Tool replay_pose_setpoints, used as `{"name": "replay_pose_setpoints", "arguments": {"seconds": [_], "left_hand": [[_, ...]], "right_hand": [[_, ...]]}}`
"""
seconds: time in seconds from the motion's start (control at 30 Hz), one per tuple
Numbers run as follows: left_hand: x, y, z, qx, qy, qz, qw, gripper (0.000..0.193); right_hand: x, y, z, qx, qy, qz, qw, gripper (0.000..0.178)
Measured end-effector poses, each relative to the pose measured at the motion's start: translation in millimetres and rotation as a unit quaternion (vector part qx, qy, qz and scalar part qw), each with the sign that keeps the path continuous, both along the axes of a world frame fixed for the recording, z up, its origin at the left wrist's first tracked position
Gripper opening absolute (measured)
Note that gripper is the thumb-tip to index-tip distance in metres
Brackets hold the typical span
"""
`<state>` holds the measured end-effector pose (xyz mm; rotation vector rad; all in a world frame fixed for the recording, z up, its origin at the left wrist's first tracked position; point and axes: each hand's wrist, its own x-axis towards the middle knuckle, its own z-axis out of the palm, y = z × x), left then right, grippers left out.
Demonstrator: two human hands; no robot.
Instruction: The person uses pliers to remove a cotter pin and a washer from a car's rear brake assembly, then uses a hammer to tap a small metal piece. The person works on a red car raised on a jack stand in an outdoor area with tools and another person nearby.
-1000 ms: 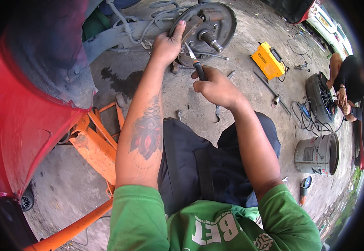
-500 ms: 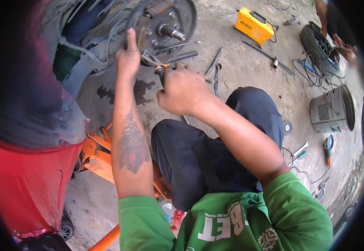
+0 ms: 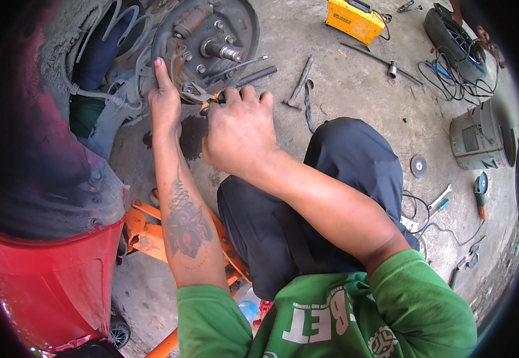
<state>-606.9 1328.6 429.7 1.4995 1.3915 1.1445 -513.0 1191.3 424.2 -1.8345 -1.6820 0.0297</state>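
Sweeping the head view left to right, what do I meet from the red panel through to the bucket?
Red panel, left hand, pliers, right hand, hammer, yellow machine, disc, bucket.

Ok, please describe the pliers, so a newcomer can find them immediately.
Find the round metal plate at the top, left of centre. By its lower edge, the person's right hand holds the pliers. Their orange parts set them apart from the dark rod nearby.
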Motion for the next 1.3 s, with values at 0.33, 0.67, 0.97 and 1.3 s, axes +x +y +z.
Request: {"name": "replay_pose_setpoints", "arguments": {"seconds": [0.33,0.67,0.97,1.3], "left_hand": [[-3,5,-1,-0.016,0.007,0.000,1.000,0.085],[-5,4,-4,-0.005,0.045,0.024,0.999,0.089],[-4,4,-4,0.015,0.031,0.003,0.999,0.090],[-10,8,-7,0.068,0.079,-0.009,0.994,0.104]], "right_hand": [[4,1,8,-0.062,0.071,-0.001,0.996,0.031],[2,15,-4,-0.226,0.429,0.110,0.868,0.039],[42,33,1,-0.299,0.613,0.175,0.710,0.026],[58,49,67,-0.426,0.440,0.166,0.773,0.031]]}}
